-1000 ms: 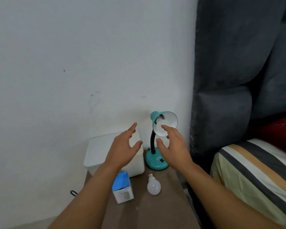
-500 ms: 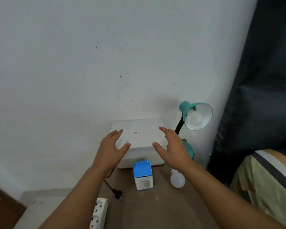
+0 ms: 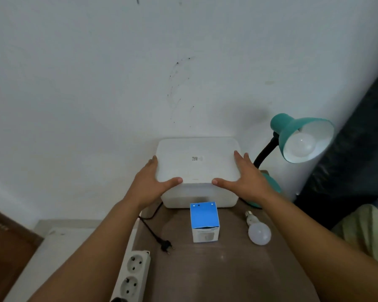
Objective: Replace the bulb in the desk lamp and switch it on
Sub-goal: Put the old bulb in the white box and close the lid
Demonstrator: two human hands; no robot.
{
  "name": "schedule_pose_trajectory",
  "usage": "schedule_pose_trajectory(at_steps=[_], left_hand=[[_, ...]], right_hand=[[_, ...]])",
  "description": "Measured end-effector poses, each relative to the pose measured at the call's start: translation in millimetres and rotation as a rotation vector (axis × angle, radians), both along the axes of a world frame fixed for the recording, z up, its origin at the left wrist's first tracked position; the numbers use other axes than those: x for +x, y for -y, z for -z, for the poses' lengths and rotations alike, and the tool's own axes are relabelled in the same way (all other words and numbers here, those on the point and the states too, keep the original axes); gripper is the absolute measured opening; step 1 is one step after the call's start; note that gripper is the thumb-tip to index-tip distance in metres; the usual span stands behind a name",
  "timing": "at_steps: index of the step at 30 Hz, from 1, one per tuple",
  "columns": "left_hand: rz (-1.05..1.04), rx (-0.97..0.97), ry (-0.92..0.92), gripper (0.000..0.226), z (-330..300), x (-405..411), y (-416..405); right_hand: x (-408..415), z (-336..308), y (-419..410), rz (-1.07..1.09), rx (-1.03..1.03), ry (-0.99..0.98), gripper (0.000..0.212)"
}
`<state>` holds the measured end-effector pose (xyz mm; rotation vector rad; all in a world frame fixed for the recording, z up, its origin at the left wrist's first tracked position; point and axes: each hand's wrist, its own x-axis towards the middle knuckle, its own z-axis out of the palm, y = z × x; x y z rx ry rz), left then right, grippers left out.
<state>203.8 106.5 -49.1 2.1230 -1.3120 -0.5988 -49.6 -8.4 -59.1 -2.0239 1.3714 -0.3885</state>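
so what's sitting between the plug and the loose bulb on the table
The blue and white bulb box stands between the plug and the loose bulb, seen in the head view.

White painted wall fills most of my view, matte, with a scatter of dark specks and faint scuff marks near the middle. Light is dim and even, bluish cast, soft shadows only. Brown desk sits right against the wall, surface slightly worn. To my left, pale floor with a strip of skirting along the wall base, and a dark brown wooden panel in the lower left corner; can't tell if it's a door or a cabinet. On the right, dark grey padded headboard, blurred. Below it, the edge of a bed with pale yellowish bedding and a dark stripe.
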Motion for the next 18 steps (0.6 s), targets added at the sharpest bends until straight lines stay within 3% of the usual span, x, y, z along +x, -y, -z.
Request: schedule_pose_trajectory(at_steps=[8, 13, 18], left_hand=[[-0.008, -0.048, -0.008, 0.124, -3.4, 0.8, -0.8], [-0.020, -0.144, 0.025, 0.127, -20.3, -3.0, -4.5], [-0.015, -0.161, 0.061, 0.131, -35.9, -16.7, -29.7]], right_hand=[[-2.5, 5.1, 4.6, -0.042, -0.035, 0.000, 0.144], [-4.8, -10.4, -2.8, -0.018, -0.124, 0.033, 0.127], [-19.7, -22.0, -23.9, -0.013, -0.168, 0.101, 0.127]])
